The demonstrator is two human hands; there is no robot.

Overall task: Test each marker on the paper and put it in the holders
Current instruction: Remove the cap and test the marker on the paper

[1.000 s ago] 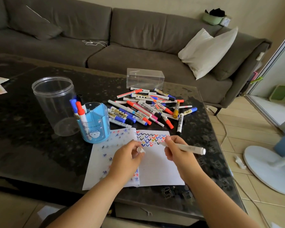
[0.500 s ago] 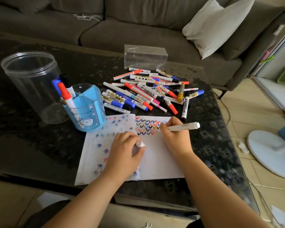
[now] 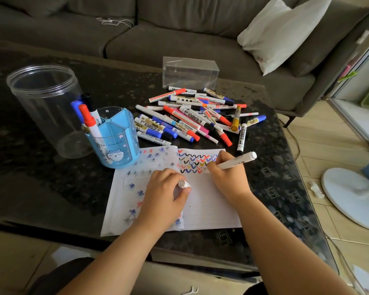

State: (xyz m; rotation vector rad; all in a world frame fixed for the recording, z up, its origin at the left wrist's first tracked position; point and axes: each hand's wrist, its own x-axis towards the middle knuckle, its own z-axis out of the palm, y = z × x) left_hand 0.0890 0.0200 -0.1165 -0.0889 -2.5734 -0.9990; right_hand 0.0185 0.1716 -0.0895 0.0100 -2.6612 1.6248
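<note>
So the right hand point(image 3: 228, 177) is curled around a white marker point(image 3: 237, 160), tip down on the paper point(image 3: 211, 209) right at the end of the rows of coloured check marks point(image 3: 195, 162). The left hand point(image 3: 164, 192) is resting on the paper closer to the person than those marks, fingers wrapped round the white cap point(image 3: 184, 184), and it's basically pinning the sheet down.

Taking the paper as the reference: the blue holder point(image 3: 115, 139) sits at its far-left corner, touching the edge, with three markers point(image 3: 87, 116) standing in one compartment. The clear jar point(image 3: 47, 107) is just beyond and left of that and looks empty. The big pile of untested markers point(image 3: 192, 118) lies just past the far edge.

What could go wrong, I reckon:
- white ink on white paper barely shows, so it'd be easy to call a good marker dead
- if the left hand lifts, the sheet could slide under the stroke and smear the checks
- the cap could end up loose, and the marker dries out in the holder
- reaching over to the holder, a forearm could sweep the pile and send round barrels rolling off the table point(image 3: 41, 188)

Loads left to test.
</note>
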